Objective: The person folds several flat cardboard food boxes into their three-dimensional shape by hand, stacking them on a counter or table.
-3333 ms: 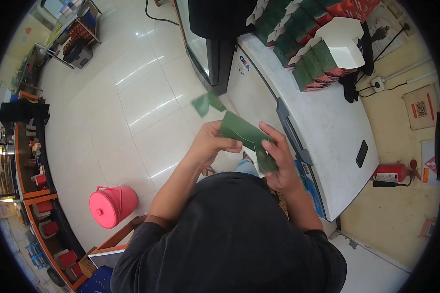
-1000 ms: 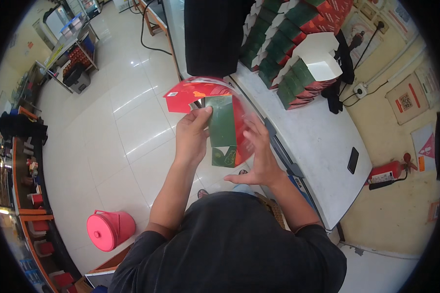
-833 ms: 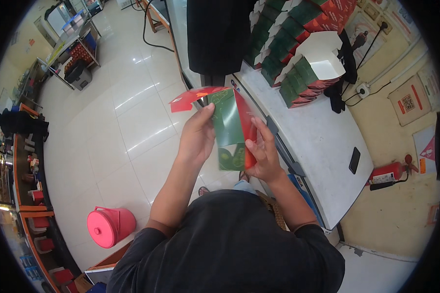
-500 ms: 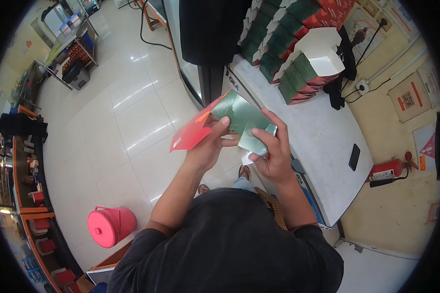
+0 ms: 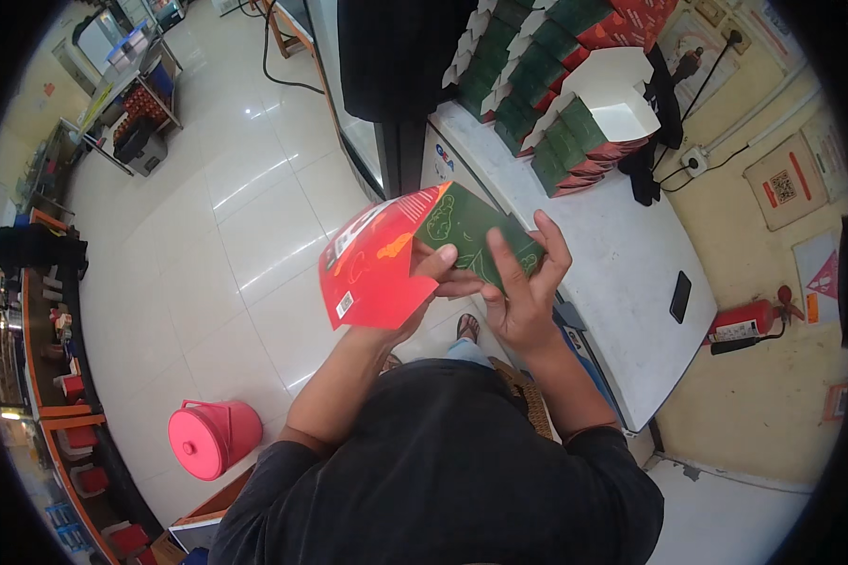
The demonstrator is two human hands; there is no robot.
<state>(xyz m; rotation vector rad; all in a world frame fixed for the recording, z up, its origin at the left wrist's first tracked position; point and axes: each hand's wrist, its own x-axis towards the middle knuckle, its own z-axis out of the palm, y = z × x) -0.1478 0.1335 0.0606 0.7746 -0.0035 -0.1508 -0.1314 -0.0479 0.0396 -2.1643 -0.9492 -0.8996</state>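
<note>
A partly folded cardboard food box (image 5: 466, 231) is held up in front of my body, with one green panel and one red printed panel spread out to the left. My left hand (image 5: 413, 320) grips it near the middle, thumb on the front and the other fingers partly hidden by the panels. At the right end of the green panel is my right hand (image 5: 528, 306). Its index finger lies across the panel and its thumb is by the lower edge, while other fingers reach past the right edge.
Several stacked green and red boxes (image 5: 575, 141) stand on the white chest top (image 5: 622, 254) to the right, an open one (image 5: 622, 113) uppermost. A phone (image 5: 680, 297) lies there too. Beyond is a fire extinguisher (image 5: 749, 322). A pink lidded bucket (image 5: 212, 440) stands on the floor at left.
The box has turned, showing more of its red panel. The small flap under my right fingers has swung out of sight, and those fingers have spread and moved up.
</note>
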